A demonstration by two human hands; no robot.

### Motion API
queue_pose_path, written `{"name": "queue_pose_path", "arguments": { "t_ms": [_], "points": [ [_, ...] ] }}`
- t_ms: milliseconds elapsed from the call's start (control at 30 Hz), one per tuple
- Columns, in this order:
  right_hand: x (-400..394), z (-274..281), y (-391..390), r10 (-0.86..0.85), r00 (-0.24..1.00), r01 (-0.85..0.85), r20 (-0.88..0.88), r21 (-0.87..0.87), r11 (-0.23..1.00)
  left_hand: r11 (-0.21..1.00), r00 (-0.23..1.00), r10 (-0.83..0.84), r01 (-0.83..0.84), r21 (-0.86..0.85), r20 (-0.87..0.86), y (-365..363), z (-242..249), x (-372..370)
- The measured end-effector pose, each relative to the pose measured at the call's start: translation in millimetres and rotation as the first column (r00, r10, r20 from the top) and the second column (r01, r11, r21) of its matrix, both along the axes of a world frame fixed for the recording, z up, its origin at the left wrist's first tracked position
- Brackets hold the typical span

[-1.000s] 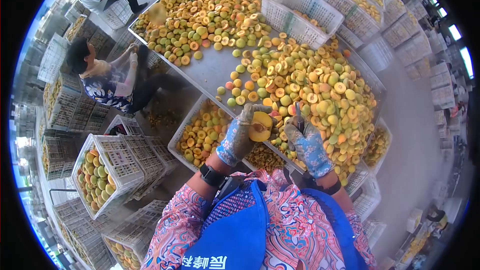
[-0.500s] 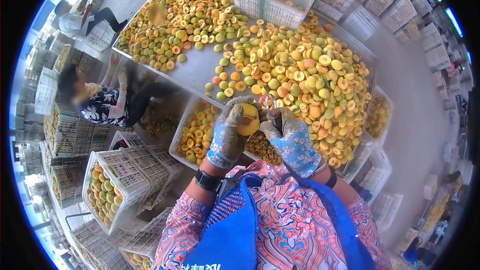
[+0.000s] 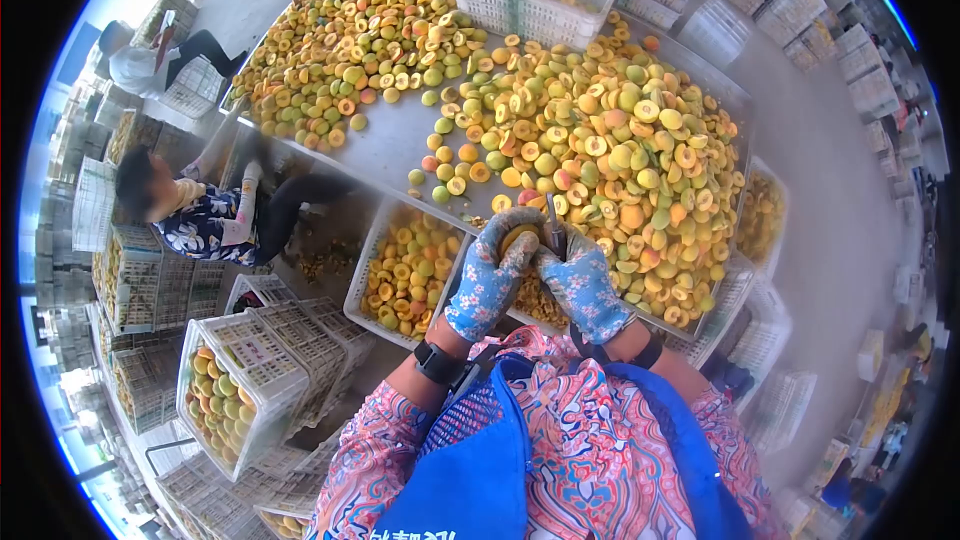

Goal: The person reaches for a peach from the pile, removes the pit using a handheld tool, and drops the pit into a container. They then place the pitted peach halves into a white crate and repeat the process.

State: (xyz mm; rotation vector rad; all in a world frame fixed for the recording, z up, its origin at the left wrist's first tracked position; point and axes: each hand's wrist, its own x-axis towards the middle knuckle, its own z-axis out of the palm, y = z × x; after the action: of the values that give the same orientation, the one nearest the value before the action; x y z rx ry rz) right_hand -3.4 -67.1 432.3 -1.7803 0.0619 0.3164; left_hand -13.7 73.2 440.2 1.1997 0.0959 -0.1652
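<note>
My left hand, in a blue flowered glove with soiled fingers, is closed around a yellow peach half. Only part of the fruit shows between the fingers. My right hand, gloved alike, grips a small pitting tool with a dark handle and a metal end, seen nearly edge-on. Both hands meet at the fruit, above the near edge of the metal table. Just beyond them lies a large heap of peach halves. Whether the tool's tip touches the flesh is hidden.
A white crate of peach halves stands left of my hands. Another white crate sits on the table's far side. Stacked crates rise at lower left. A co-worker sits at the table's left side; another person sits farther back.
The peach half has turned from showing its cut face with the stone to lying mostly hidden in my fingers. My hands have come together, and the tool has turned edge-on.
</note>
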Motion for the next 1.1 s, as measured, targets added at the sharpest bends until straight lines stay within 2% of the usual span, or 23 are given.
{"name": "queue_pose_path", "arguments": {
  "t_ms": [33, 67, 100, 167, 200, 233, 300, 333, 367, 433, 600, 700, 767, 800, 833, 867, 900, 933, 967, 1000, 1067, 1100],
  "points": [
    [-1.6, -2.6, -0.8, -0.007, 1.0, 0.008, 0.023, -0.04, 0.999, 0.999, 1.0, 0.016, -0.017, 0.046, 0.025, -0.9, -0.9, 0.9],
    [2.3, 16.0, 3.2, 0.081, 0.989, -0.062, 0.128, -0.141, 0.988, 0.998, 0.996, 0.061, -0.062, -0.006, -0.064, -1.0, 1.2, 0.6],
    [-6.3, 39.7, 5.3, 0.123, 0.991, -0.117, 0.051, -0.109, 0.987, 0.984, 0.988, 0.148, -0.151, -0.096, -0.034, -3.3, -16.1, 4.4],
    [-14.0, 40.0, 2.8, 0.322, 0.944, -0.31, 0.073, -0.145, 0.94, 0.957, 0.976, 0.174, -0.2, -0.212, -0.132, 2.4, 0.6, 8.8],
    [-14.1, 43.9, 0.6, 0.363, 0.932, -0.359, 0.007, -0.139, 0.923, 0.964, 0.98, 0.179, -0.192, -0.185, -0.084, 7.3, -6.4, 9.6],
    [-13.4, 43.3, -0.4, 0.361, 0.933, -0.357, 0.006, -0.137, 0.924, 0.965, 0.981, 0.177, -0.19, -0.183, -0.085, 9.5, -5.8, 10.7],
    [-14.5, 40.3, -2.1, 0.303, 0.938, -0.258, 0.172, -0.242, 0.935, 0.92, 0.987, 0.136, -0.156, -0.359, -0.082, 11.5, -3.0, 8.4],
    [-12.3, 33.8, -1.5, 0.334, 0.92, -0.268, 0.207, -0.292, 0.918, 0.914, 0.986, 0.128, -0.16, -0.372, -0.109, 10.7, 1.1, 7.3],
    [-13.0, 30.5, -1.5, 0.329, 0.921, -0.263, 0.207, -0.291, 0.92, 0.915, 0.986, 0.123, -0.155, -0.372, -0.109, 9.1, 3.1, 7.4],
    [-14.6, 27.6, 0.7, 0.375, 0.906, -0.247, 0.197, -0.474, 0.845, 0.931, 0.985, 0.117, -0.152, -0.332, -0.125, 6.0, 5.3, 5.9],
    [-19.4, 30.7, 4.0, 0.368, 0.903, -0.196, 0.223, -0.549, 0.813, 0.938, 0.985, 0.132, -0.16, -0.308, -0.11, 0.2, 5.7, 2.6],
    [-24.6, 23.3, 4.7, 0.381, 0.915, -0.242, 0.135, -0.571, 0.784, 0.949, 0.986, 0.141, -0.159, -0.273, -0.084, -2.2, 3.0, 0.4],
    [-27.2, 10.0, 6.7, 0.303, 0.945, -0.252, 0.123, -0.321, 0.913, 0.958, 0.988, 0.144, -0.153, -0.243, -0.055, -3.8, 1.0, -0.7],
    [-29.5, 3.9, 8.9, 0.298, 0.947, -0.246, 0.123, -0.321, 0.915, 0.967, 0.987, 0.158, -0.151, -0.206, 0.019, -4.4, 0.1, -1.7],
    [-30.1, 6.5, 14.1, 0.251, 0.949, -0.226, 0.192, -0.14, 0.964, 0.974, 0.981, 0.169, -0.152, -0.17, 0.093, -4.7, 0.1, -3.5],
    [-30.0, 10.5, 16.8, 0.19, 0.949, -0.209, 0.252, 0.048, 0.977, 0.968, 0.983, 0.172, -0.156, -0.198, 0.068, -7.2, 8.3, -4.8],
    [-30.8, 16.8, 11.9, 0.185, 0.949, -0.204, 0.254, 0.049, 0.978, 0.969, 0.983, 0.167, -0.151, -0.197, 0.07, -6.5, 6.0, -4.9],
    [-26.1, 46.6, 5.6, 0.26, 0.95, -0.19, -0.17, 0.347, 0.918, 0.965, 0.985, 0.147, -0.122, -0.233, 0.091, -5.1, 1.3, -4.9],
    [-22.3, 62.3, -0.3, 0.412, 0.749, -0.037, -0.519, 0.588, 0.808, 0.959, 0.985, 0.129, -0.095, -0.268, 0.113, -4.6, -1.2, -4.1],
    [-21.3, 60.9, -3.4, 0.413, 0.752, -0.038, -0.515, 0.591, 0.806, 0.96, 0.985, 0.127, -0.093, -0.265, 0.117, -4.1, 0.1, -4.2],
    [-20.7, 57.1, -7.8, 0.568, 0.629, 0.023, -0.531, 0.743, 0.669, 0.958, 0.993, 0.094, -0.071, -0.278, 0.07, -2.5, 3.1, -5.9],
    [-21.1, 59.4, -8.8, 0.568, 0.631, 0.02, -0.528, 0.743, 0.669, 0.958, 0.993, 0.094, -0.07, -0.278, 0.074, -3.0, 2.8, -5.8]
  ]
}}
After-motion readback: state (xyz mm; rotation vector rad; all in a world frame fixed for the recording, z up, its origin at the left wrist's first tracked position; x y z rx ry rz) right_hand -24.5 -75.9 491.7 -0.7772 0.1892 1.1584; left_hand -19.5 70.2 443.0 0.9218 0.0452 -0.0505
